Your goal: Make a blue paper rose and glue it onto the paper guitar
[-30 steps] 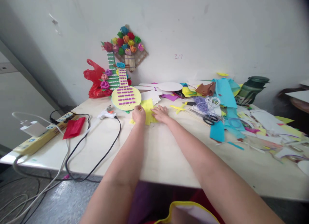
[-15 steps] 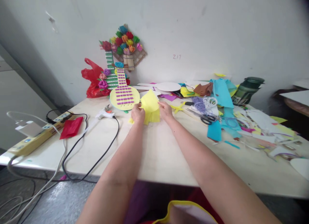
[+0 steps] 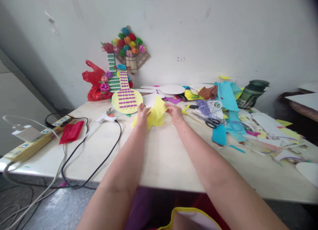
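Note:
My right hand [image 3: 174,113] pinches the upper right corner of a yellow crepe paper sheet [image 3: 159,108], which is raised and tilted. More yellow paper pieces [image 3: 152,121] lie on the table beneath it, partly hidden. On the left side of the paper is my left hand [image 3: 143,115], its thumb and fingers apart and nothing visible between them. Just behind that hand, a round yellow guitar-like craft [image 3: 127,98] with purple bars leans against other crafts. A hot glue gun [image 3: 106,117] rests on the table to the left.
Scissors [image 3: 210,121], a yellow-handled cutter [image 3: 191,107], purple yarn [image 3: 203,107] and blue paper [image 3: 219,135] lie to the right, near scattered scraps. A dark green bottle [image 3: 252,94] stands behind. On the left are a power strip [image 3: 37,142], red packet [image 3: 71,132] and black cord [image 3: 104,163].
My left hand has let go of the yellow sheet and spread its fingers. The sheet has swung to the right, held by my right hand, which moved slightly right.

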Tool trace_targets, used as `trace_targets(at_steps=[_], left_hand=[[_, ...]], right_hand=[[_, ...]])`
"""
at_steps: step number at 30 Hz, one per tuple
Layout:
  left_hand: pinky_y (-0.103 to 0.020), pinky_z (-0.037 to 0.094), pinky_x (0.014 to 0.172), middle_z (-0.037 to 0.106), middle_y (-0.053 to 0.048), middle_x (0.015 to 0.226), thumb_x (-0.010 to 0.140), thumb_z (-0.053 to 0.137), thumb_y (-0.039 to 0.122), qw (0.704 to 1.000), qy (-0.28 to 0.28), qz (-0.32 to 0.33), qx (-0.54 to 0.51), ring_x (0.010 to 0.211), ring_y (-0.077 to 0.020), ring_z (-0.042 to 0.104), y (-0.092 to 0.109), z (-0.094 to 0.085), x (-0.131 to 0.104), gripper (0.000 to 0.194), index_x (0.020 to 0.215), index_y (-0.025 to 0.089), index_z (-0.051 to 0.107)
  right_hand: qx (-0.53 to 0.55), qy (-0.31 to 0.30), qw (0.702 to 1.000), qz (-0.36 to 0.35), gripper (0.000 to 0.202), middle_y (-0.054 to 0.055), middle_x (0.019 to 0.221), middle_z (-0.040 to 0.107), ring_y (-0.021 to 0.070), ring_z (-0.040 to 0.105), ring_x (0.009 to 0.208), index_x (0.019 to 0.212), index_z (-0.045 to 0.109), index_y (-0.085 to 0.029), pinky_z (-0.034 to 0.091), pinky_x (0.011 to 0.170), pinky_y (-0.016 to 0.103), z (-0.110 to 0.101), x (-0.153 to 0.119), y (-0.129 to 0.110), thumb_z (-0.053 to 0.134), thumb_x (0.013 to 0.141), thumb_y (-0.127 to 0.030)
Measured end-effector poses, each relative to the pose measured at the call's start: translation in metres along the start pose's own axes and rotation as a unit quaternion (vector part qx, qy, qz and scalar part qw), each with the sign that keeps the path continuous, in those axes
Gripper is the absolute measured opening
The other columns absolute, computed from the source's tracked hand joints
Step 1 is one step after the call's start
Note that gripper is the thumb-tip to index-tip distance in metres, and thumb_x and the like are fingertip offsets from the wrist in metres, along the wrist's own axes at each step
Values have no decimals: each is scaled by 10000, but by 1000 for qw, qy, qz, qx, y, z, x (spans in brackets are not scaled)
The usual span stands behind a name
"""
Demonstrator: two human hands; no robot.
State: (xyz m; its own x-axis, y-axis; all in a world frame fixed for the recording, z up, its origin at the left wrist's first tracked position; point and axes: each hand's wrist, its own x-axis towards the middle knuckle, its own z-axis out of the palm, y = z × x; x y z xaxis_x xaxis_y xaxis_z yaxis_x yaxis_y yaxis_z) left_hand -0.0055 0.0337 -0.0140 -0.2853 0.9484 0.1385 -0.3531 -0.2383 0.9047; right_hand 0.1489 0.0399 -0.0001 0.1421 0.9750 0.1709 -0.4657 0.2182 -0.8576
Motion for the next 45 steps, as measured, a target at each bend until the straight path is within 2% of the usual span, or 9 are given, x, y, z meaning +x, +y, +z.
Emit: trace_targets(at_steps=[5, 9, 15, 24, 28, 33, 37, 42, 45], left_hand=[[-324, 488, 767, 497, -56, 1188, 608, 694, 314, 990, -53, -84, -100, 926, -190, 589, 4, 1, 0, 674, 1200, 303, 371], [-283, 472, 743, 603, -42, 997, 628, 699, 410, 988, -118, -75, -67, 841, -151, 595, 7, 1, -6, 480, 1043, 233, 534], [-294, 471, 750, 672, -67, 769, 563, 754, 360, 979, -187, -60, -48, 800, -195, 639, 7, -3, -7, 367, 827, 128, 649], [-272, 496, 603, 666, -21, 646, 571, 750, 397, 984, -174, -41, -4, 619, -161, 632, 14, -1, -7, 332, 738, 140, 622], [-299, 509, 616, 675, -45, 669, 558, 758, 402, 976, -206, -65, 32, 641, -187, 642, 18, -3, -9, 368, 778, 134, 634], [-300, 507, 587, 681, -62, 689, 555, 760, 403, 967, -232, -75, 75, 607, -189, 638, 19, -6, -9, 367, 765, 126, 640], [-288, 502, 577, 680, -55, 691, 553, 760, 399, 965, -230, -82, 94, 593, -179, 637, 18, -8, -8, 355, 752, 131, 640], [-305, 510, 625, 683, -66, 715, 568, 745, 414, 963, -241, -111, 54, 656, -203, 652, 17, -11, -7, 375, 796, 138, 635], [-289, 508, 606, 678, -61, 698, 568, 743, 414, 970, -212, -114, 33, 657, -199, 648, 17, -14, -6, 375, 805, 141, 642]], right_hand=[[94, -47, 992, 76, 179, 19, 623, 659, 139, 590, 621, 576, 639, -159, 481, 643, 271, 2, -6, -11, 465, 563, -118], [124, -43, 985, 111, 180, 10, 583, 640, 135, 572, 594, 560, 623, -161, 473, 607, 256, 2, -9, -15, 448, 557, -115], [114, -19, 984, 133, 172, 11, 567, 631, 164, 576, 596, 564, 614, -165, 475, 602, 301, -3, -8, -18, 446, 550, -133], [67, -60, 992, 87, 188, 5, 655, 651, 155, 585, 659, 655, 628, -171, 463, 663, 292, -13, -4, -16, 456, 580, -173], [14, -96, 991, 95, 235, 23, 685, 665, 175, 603, 670, 766, 651, -171, 460, 639, 289, -16, -3, -18, 494, 653, -303], [-57, -156, 976, 141, 315, 53, 683, 681, 181, 618, 631, 709, 667, -149, 463, 609, 287, -21, -1, -13, 615, 643, -453], [-98, -197, 966, 134, 261, 47, 662, 685, 183, 619, 595, 667, 667, -147, 469, 593, 297, -24, -2, -8, 748, 533, -356], [-110, -181, 972, 99, 241, 20, 609, 670, 144, 595, 537, 620, 665, -148, 461, 550, 260, -24, -2, -5, 781, 493, -317], [-104, -169, 976, 84, 231, 5, 590, 660, 130, 584, 516, 622, 671, -154, 454, 543, 254, -23, -1, -4, 781, 496, -312]])
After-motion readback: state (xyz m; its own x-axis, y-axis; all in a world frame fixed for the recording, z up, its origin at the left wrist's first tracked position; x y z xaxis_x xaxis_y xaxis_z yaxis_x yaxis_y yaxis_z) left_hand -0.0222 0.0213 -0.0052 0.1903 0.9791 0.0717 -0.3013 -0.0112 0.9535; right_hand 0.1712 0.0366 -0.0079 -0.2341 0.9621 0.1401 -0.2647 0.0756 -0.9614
